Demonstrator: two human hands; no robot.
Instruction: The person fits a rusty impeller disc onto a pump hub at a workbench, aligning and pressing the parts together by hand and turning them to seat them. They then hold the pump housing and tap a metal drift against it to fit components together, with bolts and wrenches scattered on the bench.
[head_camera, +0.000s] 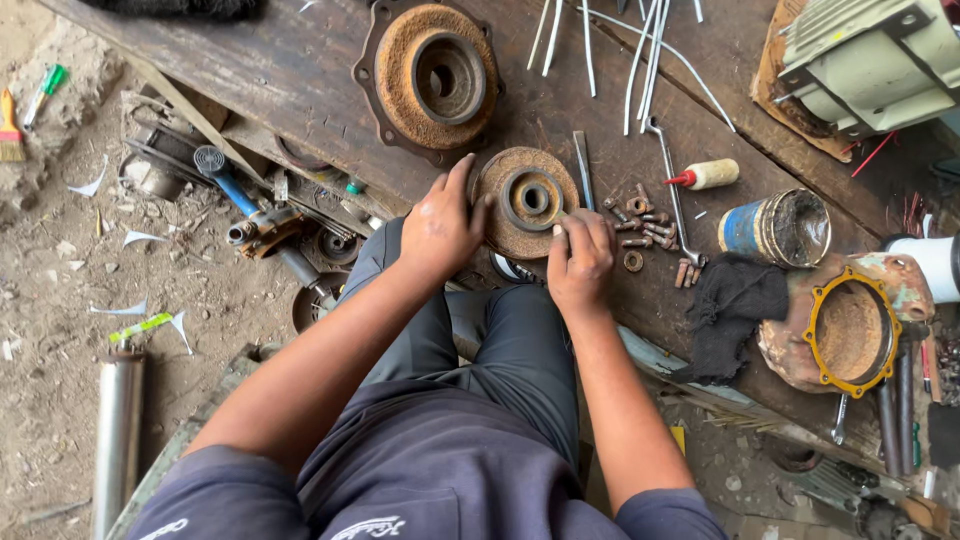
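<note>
L hand (440, 225) & R hand (578, 255) both grip 1 small rusty disc (527, 202); 1 bigger flange (432, 77) behind.

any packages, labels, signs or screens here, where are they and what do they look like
Open tin: on its side on the bench, past the right hand; round, blue label, dark inside.
Small bottle: lying beyond the tin; cream body, red nozzle.
White container: at right edge, cylindrical, cut off.
No signs or screens.

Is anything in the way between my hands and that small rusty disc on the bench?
Nothing visible. The left hand already rests on the rusty disc at its left edge, and the right hand touches its lower right rim.
</note>
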